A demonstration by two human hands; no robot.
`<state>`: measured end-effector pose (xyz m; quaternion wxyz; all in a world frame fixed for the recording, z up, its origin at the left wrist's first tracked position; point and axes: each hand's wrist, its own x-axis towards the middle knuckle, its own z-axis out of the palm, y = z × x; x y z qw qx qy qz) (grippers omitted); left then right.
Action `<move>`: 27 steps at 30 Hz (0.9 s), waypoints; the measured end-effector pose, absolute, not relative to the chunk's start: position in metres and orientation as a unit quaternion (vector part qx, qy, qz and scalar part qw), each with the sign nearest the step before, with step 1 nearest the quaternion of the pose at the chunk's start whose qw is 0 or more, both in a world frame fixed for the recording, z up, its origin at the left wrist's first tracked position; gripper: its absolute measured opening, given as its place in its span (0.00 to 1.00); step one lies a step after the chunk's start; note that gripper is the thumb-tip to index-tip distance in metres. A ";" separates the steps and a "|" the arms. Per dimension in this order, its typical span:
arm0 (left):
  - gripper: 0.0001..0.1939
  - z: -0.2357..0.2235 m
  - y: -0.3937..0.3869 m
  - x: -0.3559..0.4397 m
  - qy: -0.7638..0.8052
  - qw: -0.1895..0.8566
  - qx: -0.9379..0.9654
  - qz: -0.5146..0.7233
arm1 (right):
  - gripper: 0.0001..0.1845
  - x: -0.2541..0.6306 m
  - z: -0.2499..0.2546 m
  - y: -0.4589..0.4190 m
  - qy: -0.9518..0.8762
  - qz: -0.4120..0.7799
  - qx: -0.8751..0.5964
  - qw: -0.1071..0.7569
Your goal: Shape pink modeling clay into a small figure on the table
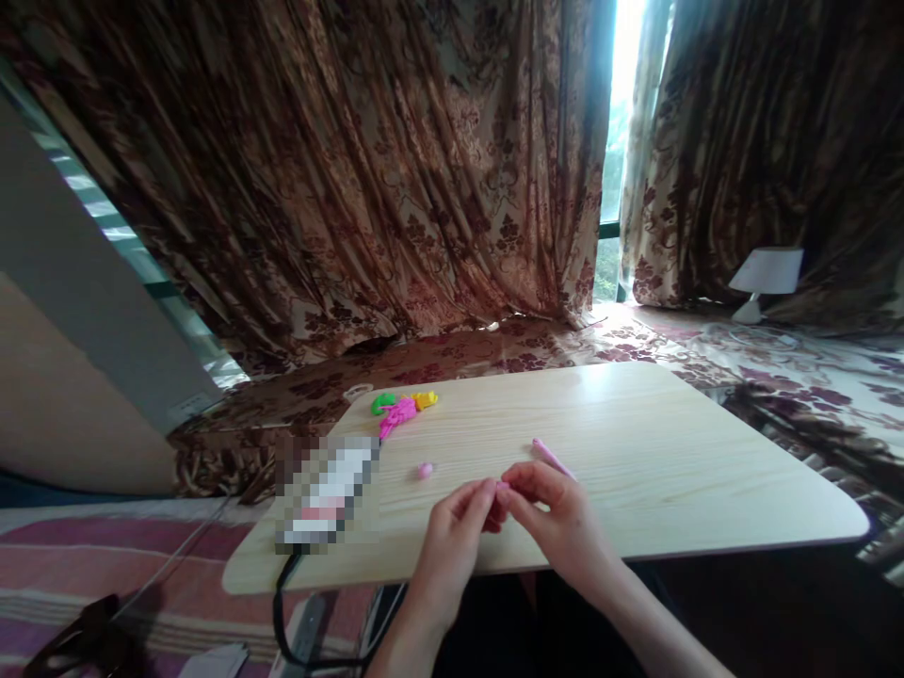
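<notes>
Near the front edge of the table, my left hand [460, 516] and my right hand [547, 504] meet fingertip to fingertip. Both are closed in a pinch around a small pink piece [502, 487], mostly hidden by the fingers; it looks like soft modelling clay. A pale pink lump [425, 470] lies on the table to the left, apart from my hands. Just beyond my right hand rests a slim pink stick [552, 458], its near end close to the knuckles.
Green [382, 404], bright pink [398, 415] and yellow [425, 401] soft-looking pieces lie together at the table's far left. A blurred-out flat object [331, 490] with a black strap [279, 603] sits on the left edge. Behind the wooden table [670, 452], a white lamp [766, 273] stands on a patterned ledge.
</notes>
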<state>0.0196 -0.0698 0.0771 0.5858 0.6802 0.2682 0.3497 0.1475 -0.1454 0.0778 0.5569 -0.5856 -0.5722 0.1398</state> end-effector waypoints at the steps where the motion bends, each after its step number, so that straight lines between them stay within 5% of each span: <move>1: 0.14 0.077 -0.081 0.023 0.254 0.649 0.626 0.350 | 0.06 0.146 0.079 -0.152 -0.570 0.141 -0.574 0.571; 7: 0.08 0.068 -0.097 0.026 0.236 0.834 0.393 0.309 | 0.08 0.141 0.079 -0.173 -0.585 0.127 -0.533 0.597; 27: 0.07 0.071 -0.103 0.035 0.239 0.847 0.300 0.367 | 0.10 0.149 0.078 -0.168 -0.608 0.027 -0.569 0.553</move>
